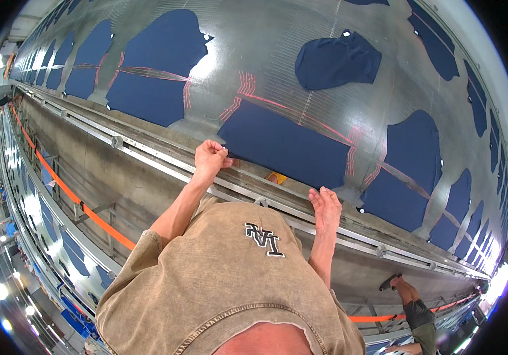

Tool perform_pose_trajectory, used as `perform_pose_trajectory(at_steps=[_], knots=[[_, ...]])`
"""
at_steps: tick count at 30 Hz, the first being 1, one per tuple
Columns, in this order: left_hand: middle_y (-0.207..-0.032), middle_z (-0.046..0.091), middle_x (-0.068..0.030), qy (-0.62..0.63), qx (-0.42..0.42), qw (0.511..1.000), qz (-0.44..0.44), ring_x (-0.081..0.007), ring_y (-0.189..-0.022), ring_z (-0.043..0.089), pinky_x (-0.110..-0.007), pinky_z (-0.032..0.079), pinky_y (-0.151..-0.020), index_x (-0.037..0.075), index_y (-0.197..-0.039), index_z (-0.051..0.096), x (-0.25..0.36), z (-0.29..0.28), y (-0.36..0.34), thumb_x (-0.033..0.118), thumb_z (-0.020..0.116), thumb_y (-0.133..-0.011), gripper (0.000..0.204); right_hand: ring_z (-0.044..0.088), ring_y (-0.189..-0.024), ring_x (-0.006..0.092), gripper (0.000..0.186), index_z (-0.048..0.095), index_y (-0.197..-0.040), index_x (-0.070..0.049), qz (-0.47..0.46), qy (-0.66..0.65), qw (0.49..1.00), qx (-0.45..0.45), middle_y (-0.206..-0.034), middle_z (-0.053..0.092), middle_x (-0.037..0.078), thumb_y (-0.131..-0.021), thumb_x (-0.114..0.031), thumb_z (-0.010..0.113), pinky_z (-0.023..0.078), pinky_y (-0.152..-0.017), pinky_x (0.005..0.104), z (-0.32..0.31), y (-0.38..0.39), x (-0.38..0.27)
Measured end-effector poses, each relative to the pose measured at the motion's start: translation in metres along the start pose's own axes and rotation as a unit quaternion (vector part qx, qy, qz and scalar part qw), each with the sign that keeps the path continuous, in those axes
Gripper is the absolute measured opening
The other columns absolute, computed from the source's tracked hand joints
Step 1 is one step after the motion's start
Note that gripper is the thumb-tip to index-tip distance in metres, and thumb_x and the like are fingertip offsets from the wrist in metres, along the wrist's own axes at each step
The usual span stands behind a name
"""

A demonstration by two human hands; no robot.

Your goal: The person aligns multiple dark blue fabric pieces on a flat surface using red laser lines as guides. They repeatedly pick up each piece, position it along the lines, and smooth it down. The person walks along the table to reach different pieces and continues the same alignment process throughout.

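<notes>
A flat navy fabric panel (283,142) lies at a slant along the near edge of the long grey table. At its left corner my left hand (209,158) is closed, with thumb and fingers pinching the fabric beside a small white tag. My right hand (326,208) is at the near edge towards the panel's right end. Its fingers are parted and bent a little, the tips close to the fabric edge; no grip on it shows. Behind the panel, a crumpled navy fabric piece (337,60) lies on the table.
More navy pieces (159,65) lie flat along the table (277,35), among red printed lines. A metal rail (147,152) runs along the near side. Orange strips (97,219) line the aisle behind me, where another person (416,313) stands at the lower right.
</notes>
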State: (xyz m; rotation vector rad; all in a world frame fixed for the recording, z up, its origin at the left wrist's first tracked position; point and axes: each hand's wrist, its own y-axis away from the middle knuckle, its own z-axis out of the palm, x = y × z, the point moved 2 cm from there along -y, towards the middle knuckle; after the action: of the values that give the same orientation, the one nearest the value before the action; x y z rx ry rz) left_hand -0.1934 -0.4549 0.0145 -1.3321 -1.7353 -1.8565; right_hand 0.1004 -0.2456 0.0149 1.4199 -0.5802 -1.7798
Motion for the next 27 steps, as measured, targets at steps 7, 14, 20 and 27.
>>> perform_pose_trajectory(at_steps=[7, 14, 20, 27], knots=[[-0.078, 0.061, -0.0072, -0.03, 0.003, 1.0, -0.003, -0.0189, -0.064, 0.069, -0.031, 0.061, -0.057, 0.002, -0.092, 0.052, 0.006, 0.002, 0.006, -0.005, 0.06, -0.09, 0.011, 0.072, -0.09, 0.0271, 0.009, 0.063, -0.097, 0.0, -0.008, -0.002, 1.0, -0.006, -0.09, 0.068, 0.012, -0.093, -0.005, 0.069, 0.062, -0.079, 0.0348, -0.002, -0.002, 0.0], [-0.077, 0.06, -0.0067, -0.048, 0.0, 0.999, -0.002, -0.0179, -0.062, 0.068, -0.03, 0.06, -0.055, 0.002, -0.092, 0.052, 0.008, 0.002, 0.007, -0.004, 0.06, -0.09, 0.01, 0.072, -0.09, 0.0265, 0.009, 0.064, -0.097, 0.001, -0.009, -0.004, 1.0, -0.008, -0.09, 0.068, 0.011, -0.094, -0.006, 0.069, 0.062, -0.079, 0.0347, -0.004, -0.004, -0.001], [-0.079, 0.06, -0.0069, -0.068, 0.005, 0.998, -0.005, -0.0177, -0.061, 0.067, -0.03, 0.059, -0.054, 0.001, -0.093, 0.052, 0.011, 0.003, 0.008, -0.004, 0.058, -0.089, 0.009, 0.072, -0.091, 0.0268, 0.011, 0.064, -0.097, 0.002, -0.011, -0.001, 1.0, -0.014, -0.091, 0.068, 0.011, -0.095, -0.008, 0.068, 0.061, -0.079, 0.035, -0.003, -0.003, -0.003], [-0.081, 0.061, -0.0075, -0.082, 0.013, 0.996, 0.01, -0.019, -0.06, 0.068, -0.03, 0.058, -0.052, 0.001, -0.095, 0.053, 0.009, 0.004, 0.008, -0.002, 0.06, -0.09, 0.009, 0.07, -0.09, 0.0258, 0.015, 0.061, -0.102, 0.004, -0.003, -0.009, 1.0, -0.003, -0.093, 0.066, 0.011, -0.093, -0.006, 0.069, 0.06, -0.08, 0.035, 0.0, 0.0, -0.005]])
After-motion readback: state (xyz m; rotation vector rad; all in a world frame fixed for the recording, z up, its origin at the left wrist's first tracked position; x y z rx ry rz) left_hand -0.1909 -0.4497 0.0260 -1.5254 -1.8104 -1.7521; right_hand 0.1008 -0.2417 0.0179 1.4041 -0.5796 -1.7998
